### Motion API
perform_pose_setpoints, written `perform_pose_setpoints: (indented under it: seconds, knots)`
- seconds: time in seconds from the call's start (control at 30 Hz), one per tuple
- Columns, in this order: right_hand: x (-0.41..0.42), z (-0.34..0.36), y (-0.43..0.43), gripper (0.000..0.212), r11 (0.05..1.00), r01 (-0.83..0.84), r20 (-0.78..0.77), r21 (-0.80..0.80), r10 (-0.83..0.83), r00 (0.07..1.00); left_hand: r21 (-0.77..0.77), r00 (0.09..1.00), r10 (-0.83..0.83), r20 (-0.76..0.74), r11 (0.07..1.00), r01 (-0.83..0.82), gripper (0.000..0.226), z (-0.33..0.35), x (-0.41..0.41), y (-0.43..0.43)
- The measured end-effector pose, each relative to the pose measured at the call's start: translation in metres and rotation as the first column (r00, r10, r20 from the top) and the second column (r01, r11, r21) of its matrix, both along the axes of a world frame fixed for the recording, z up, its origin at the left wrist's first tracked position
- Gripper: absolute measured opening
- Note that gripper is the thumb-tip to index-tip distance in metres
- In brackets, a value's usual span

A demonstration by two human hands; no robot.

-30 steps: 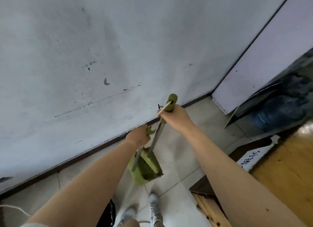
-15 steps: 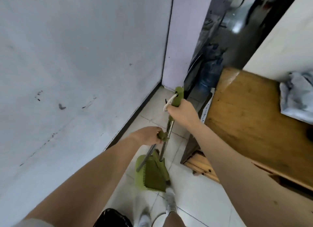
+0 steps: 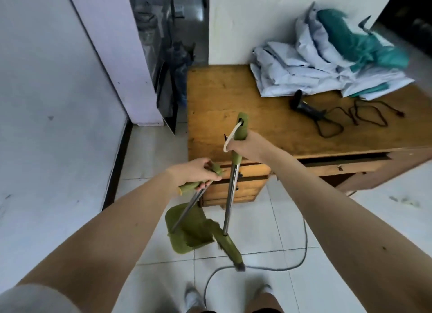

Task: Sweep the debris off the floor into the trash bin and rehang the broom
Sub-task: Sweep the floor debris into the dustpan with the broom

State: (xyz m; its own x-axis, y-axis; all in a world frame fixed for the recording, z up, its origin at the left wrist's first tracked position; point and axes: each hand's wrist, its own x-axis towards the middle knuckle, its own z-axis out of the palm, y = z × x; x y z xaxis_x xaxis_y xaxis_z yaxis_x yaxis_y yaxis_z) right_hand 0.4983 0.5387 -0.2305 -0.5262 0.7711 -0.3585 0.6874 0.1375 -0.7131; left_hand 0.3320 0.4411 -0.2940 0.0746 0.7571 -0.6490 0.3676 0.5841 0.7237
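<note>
My right hand (image 3: 249, 146) grips the green handle of the broom (image 3: 232, 191), which has a steel shaft and a white hanging loop at its top. The broom's green head rests near the floor tiles in front of my feet. My left hand (image 3: 196, 171) holds the green handle of the dustpan (image 3: 187, 233), whose steel shaft slants down to a green pan just left of the broom head. The two shafts are spread apart. No trash bin and no debris show in the head view.
A wooden desk (image 3: 233, 97) stands directly ahead with folded pale clothes (image 3: 327, 62), a black device and its cord (image 3: 327, 118). A grey cable (image 3: 301, 249) loops across the tiles by my feet. A white wall runs along the left, and a dark doorway (image 3: 173, 55) opens behind the desk.
My view has swung right, from the wall to the desk. The broom and dustpan, held together before, are now apart, with the broom head off to the right of the pan.
</note>
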Motion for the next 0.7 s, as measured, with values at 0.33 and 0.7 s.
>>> perform_pose_setpoints:
  seconds: [0.33,0.7]
  knots:
    - [0.211,-0.013,0.042,0.013,0.979,0.2,0.089,-0.037,-0.196,0.977,-0.198,0.932,-0.352,-0.089,0.923,0.33,0.039,-0.011,0.153,0.083]
    - [0.397,-0.021,0.072,0.018,0.906,0.423,0.088,0.019,-0.423,0.902,-0.151,0.901,-0.432,-0.029,0.893,0.423,0.046,-0.014,0.323,0.147]
